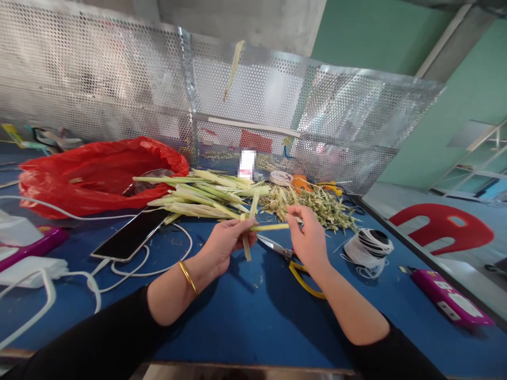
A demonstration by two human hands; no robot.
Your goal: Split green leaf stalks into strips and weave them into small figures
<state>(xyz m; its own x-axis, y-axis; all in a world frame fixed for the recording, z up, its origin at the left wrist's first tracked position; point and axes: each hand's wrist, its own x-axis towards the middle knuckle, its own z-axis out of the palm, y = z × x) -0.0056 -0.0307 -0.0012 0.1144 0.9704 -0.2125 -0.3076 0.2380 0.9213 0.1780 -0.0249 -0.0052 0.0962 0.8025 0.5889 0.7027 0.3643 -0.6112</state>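
Note:
Pale green leaf strips cross one another in front of me. My left hand pinches them at the crossing, with one strip standing up and its tail hanging below the fingers. Between thumb and fingers, my right hand holds the far end of the sideways strip, which runs taut from hand to hand. Scissors with yellow handles lie on the blue table just under the right hand. Behind both hands rests a heap of long leaf strips, beside a pile of short leaf scraps.
At the left are a red plastic bag, a phone and white charging cables. A spool of white thread and a purple power strip stand right. Perforated metal panels close off the back.

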